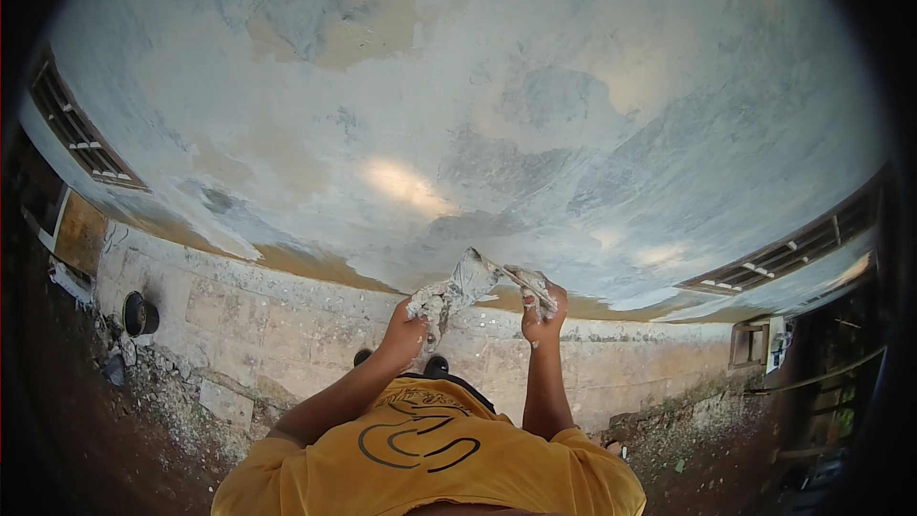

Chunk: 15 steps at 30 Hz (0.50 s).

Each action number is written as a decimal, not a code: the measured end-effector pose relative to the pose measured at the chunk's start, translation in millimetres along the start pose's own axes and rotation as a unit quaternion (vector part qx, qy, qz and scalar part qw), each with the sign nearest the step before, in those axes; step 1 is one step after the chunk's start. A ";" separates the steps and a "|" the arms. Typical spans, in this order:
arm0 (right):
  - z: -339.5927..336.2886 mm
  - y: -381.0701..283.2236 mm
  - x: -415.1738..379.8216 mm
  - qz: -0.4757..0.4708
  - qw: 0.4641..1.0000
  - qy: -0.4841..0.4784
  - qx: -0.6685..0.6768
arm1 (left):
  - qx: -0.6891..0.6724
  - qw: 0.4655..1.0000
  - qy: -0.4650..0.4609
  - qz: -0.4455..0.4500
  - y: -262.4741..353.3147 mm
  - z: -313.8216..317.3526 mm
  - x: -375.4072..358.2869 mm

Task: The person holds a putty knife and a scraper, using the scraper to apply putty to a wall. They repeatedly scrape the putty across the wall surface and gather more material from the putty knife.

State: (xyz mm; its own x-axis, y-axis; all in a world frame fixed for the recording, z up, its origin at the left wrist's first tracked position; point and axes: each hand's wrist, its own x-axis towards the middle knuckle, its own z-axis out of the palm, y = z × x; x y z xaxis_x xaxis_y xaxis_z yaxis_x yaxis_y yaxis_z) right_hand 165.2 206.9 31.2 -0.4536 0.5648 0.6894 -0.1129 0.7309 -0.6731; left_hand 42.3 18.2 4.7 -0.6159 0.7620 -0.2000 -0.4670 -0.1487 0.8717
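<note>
My left hand is closed round a crumpled, putty-smeared bag held up in front of my chest. Its fingers are partly hidden by thick white putty. Close beside it, my right hand grips a thin, flat putty knife seen nearly edge-on, its near end touching or almost touching the bag. White putty coats the right fingers too. Beyond both hands rises a wall with uneven white, grey and tan patches.
A black bucket sits at the left on a worn concrete ledge. Rubble lies along the ledge's edge. Slatted openings are set in the wall at left and right. My dark shoes stand below my hands.
</note>
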 end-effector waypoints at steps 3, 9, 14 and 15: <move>7.2 -1.5 13.2 -0.134 0.988 -0.022 0.072 | -0.028 0.999 -0.014 0.001 9.6 3.9 -1.7; 4.4 16.0 8.7 -0.175 0.983 -0.031 -0.033 | -0.038 0.999 -0.003 0.006 8.3 1.3 -2.9; 2.6 36.5 2.0 -0.117 0.987 -0.071 -0.087 | -0.029 0.999 -0.037 0.010 0.7 -6.5 -0.4; 3.3 36.2 1.3 -0.102 0.988 -0.060 -0.096 | -0.042 0.998 -0.034 0.018 4.7 -2.4 -2.3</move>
State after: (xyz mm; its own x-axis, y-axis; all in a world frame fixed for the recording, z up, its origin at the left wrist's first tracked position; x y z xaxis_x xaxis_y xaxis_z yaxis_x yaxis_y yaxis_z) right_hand 157.6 232.8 6.8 -0.5412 0.3571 0.7613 -0.0487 0.8905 -0.4523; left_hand 40.0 14.2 8.2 -0.5905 0.7955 -0.1356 -0.4988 -0.2278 0.8362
